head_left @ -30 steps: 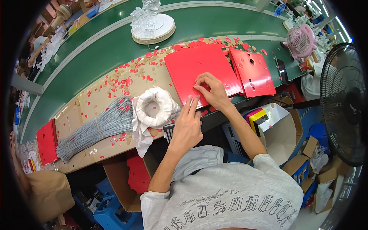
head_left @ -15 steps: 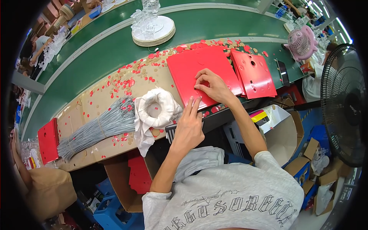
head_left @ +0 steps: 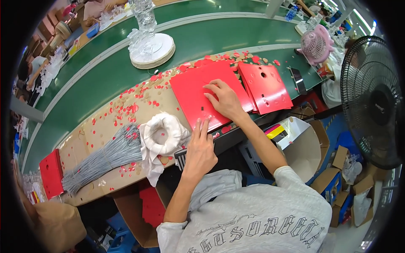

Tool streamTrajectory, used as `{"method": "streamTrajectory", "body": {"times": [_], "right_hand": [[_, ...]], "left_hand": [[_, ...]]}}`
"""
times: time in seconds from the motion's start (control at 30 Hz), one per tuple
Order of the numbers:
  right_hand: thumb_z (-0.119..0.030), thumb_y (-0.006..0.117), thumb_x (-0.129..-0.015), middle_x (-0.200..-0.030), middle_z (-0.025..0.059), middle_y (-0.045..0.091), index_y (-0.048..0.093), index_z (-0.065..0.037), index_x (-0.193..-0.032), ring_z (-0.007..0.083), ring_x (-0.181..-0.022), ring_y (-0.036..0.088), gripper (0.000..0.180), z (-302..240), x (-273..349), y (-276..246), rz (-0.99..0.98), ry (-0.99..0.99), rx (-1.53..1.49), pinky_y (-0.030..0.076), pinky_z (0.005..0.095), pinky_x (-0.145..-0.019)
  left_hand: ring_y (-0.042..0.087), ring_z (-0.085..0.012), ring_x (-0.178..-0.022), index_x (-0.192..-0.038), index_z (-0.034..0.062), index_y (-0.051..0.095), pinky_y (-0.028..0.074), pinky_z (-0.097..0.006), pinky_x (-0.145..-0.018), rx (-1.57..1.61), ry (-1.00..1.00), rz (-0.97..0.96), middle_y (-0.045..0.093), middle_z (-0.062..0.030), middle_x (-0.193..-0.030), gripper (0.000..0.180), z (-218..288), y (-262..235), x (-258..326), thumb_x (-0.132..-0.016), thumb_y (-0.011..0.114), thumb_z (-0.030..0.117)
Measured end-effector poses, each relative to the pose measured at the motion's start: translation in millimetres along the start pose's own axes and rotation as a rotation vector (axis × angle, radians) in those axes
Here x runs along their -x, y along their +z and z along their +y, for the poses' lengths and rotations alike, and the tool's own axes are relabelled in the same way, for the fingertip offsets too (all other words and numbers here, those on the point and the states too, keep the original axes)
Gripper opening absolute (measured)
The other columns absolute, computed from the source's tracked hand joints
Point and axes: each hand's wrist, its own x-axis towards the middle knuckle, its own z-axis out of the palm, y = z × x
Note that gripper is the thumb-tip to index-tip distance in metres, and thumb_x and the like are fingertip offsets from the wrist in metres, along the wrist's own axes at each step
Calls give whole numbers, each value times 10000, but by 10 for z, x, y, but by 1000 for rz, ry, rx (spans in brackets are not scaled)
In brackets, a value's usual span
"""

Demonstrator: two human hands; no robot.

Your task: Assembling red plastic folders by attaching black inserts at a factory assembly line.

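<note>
A stack of flat red sheets [head_left: 190, 86] lies on the brown cardboard table cover. Over its middle is my right hand [head_left: 227, 101], fingers bent, thumb and forefinger apart with nothing visible between them. My left hand [head_left: 201, 149] rests at the near edge of the stack, two fingers stretched onto the top sheet. A small dark rectangular hole [head_left: 202, 108] shows just beyond those fingertips. Right of this stack lie more red sheets [head_left: 270, 90] with punched holes. Beside my left hand sits a ring of white cloth [head_left: 147, 134].
Grey wire ties [head_left: 101, 158] lie bundled at left, near another red stack [head_left: 51, 173]. Red and brown cut-out discs [head_left: 126, 107] litter the cover. Beyond are a white round stand [head_left: 158, 50] with clear pieces, a phone [head_left: 298, 80], a pink fan [head_left: 316, 44] and a black fan [head_left: 373, 103].
The whole view has shifted slightly. My left fingertips have drawn back toward the sheet's near edge, and the small hole now shows. My right thumb and forefinger have spread.
</note>
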Motion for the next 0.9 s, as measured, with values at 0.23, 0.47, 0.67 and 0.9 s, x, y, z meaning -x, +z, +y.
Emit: {"method": "streamTrajectory", "body": {"times": [0.23, 0.47, 0.67, 0.9], "right_hand": [[-245, 649, -933, -1287, 79, 592, 673, -168, -1283, 282, -1181, 537, 359, 221, -112, 42, 87, -74, 426, 475, 436, -868], [-217, 669, -919, -1247, 86, 608, 723, -140, -1194, 285, -1159, 557, 291, 194, -122, 56, 48, -93, 356, 503, 443, -818], [-198, 687, -905, -1129, 98, 638, 741, -59, -1098, 294, -1060, 609, 244, 246, -369, 62, 112, -131, 328, 538, 421, -826], [-200, 704, -878, -1064, 90, 619, 736, -44, -1063, 277, -1006, 611, 244, 166, -252, 58, 90, -149, 272, 562, 397, -780]], "left_hand": [[359, -487, -1410, -915, -128, 620, 342, -513, -1162, -45, 15, 24, 416, -299, -1480, 192, 66, 35, -13, -759, 628, -16], [356, -471, -1416, -937, -134, 608, 364, -487, -1154, 13, 13, 14, 426, -281, -1475, 191, 35, 57, -2, -800, 621, -1], [376, -488, -1394, -951, -172, 630, 395, -537, -1122, 41, 33, 97, 451, -303, -1425, 285, 3, 92, -47, -710, 591, -24], [361, -473, -1405, -1019, -166, 656, 357, -520, -1147, -38, 29, 98, 440, -289, -1452, 395, -5, 181, 6, -690, 631, 52]]}}
